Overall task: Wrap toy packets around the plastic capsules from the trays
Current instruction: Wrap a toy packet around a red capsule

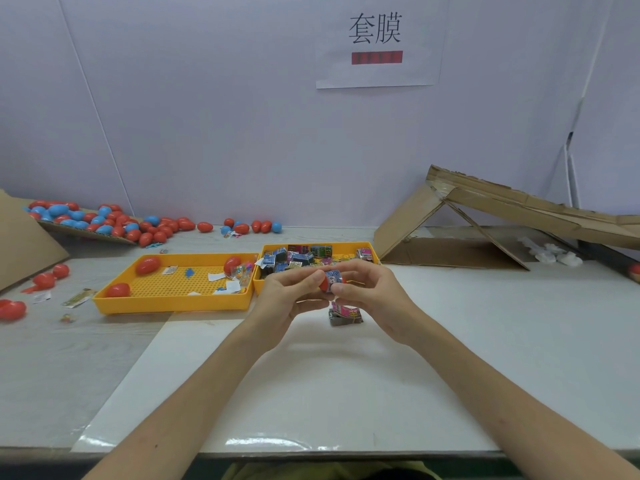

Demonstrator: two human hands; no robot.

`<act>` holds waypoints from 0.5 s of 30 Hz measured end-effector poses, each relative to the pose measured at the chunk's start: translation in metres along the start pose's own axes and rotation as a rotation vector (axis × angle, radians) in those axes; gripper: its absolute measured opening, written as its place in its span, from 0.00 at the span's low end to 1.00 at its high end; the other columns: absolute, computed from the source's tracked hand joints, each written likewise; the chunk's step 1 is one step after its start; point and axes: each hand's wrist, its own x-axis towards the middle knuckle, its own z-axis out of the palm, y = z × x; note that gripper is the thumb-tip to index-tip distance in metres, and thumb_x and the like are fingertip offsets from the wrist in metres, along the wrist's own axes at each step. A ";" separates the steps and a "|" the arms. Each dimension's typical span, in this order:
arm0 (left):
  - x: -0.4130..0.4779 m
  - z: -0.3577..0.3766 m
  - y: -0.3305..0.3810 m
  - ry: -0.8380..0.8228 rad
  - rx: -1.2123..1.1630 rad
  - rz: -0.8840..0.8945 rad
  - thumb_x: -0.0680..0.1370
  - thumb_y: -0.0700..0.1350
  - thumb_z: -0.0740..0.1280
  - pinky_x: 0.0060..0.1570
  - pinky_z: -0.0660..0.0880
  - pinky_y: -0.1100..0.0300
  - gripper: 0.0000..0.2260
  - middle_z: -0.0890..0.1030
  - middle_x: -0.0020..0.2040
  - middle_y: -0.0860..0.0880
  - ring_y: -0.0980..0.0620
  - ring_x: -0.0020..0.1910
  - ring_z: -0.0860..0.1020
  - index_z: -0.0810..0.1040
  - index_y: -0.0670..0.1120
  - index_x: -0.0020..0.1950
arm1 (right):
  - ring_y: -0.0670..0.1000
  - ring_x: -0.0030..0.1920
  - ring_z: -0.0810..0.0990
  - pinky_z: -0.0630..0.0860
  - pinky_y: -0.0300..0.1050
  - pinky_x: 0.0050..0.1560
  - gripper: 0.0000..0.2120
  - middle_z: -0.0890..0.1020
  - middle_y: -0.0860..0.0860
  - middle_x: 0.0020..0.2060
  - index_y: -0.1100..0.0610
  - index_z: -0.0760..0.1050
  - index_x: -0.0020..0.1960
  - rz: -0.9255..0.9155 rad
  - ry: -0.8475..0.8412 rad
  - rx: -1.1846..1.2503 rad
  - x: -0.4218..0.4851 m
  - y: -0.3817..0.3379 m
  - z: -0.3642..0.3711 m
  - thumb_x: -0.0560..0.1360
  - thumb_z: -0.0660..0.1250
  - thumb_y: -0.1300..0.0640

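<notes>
Pale table (52, 375): white sheet (450, 341) near centre; yellow trays (173, 304) side by side beyond it; loose capsules (204, 226) far left; folded cardboard (450, 252) far right; packet (344, 313) on sheet.

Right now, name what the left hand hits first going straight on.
The left hand grips the red capsule; pushed further right, it would probably meet the right hand first, though depth is hard to judge.

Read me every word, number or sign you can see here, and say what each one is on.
"套膜": white paper sheet on the wall.
Red strip under it: print blurred, unreadable.
Blue printed packet on the held red plastic capsule: too small to read.
Colourful packets in the right-hand yellow plastic tray: too small.
</notes>
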 end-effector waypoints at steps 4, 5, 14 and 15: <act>0.001 0.002 -0.001 0.006 -0.024 0.009 0.73 0.47 0.72 0.42 0.82 0.59 0.15 0.86 0.50 0.41 0.45 0.44 0.85 0.84 0.47 0.59 | 0.55 0.49 0.86 0.81 0.42 0.47 0.17 0.86 0.55 0.49 0.56 0.81 0.57 -0.003 0.043 0.002 0.000 0.000 0.001 0.68 0.77 0.57; 0.001 0.002 -0.001 0.009 -0.031 0.013 0.73 0.47 0.72 0.43 0.82 0.59 0.15 0.86 0.50 0.41 0.45 0.44 0.86 0.84 0.47 0.59 | 0.55 0.48 0.86 0.81 0.42 0.46 0.19 0.86 0.55 0.48 0.56 0.81 0.57 -0.009 0.055 -0.014 0.000 -0.001 0.001 0.67 0.78 0.56; 0.001 -0.001 0.000 -0.020 -0.150 -0.032 0.76 0.46 0.70 0.47 0.82 0.58 0.11 0.85 0.56 0.40 0.43 0.52 0.85 0.85 0.47 0.57 | 0.56 0.52 0.85 0.82 0.48 0.51 0.20 0.84 0.55 0.54 0.52 0.81 0.62 -0.101 0.069 -0.065 0.000 -0.004 -0.001 0.72 0.76 0.59; 0.001 -0.001 0.000 -0.036 -0.135 -0.035 0.77 0.46 0.70 0.47 0.82 0.58 0.12 0.85 0.56 0.41 0.43 0.52 0.85 0.85 0.47 0.58 | 0.55 0.52 0.86 0.82 0.47 0.49 0.17 0.85 0.54 0.53 0.53 0.81 0.62 -0.108 0.061 -0.082 -0.001 -0.003 0.000 0.73 0.75 0.61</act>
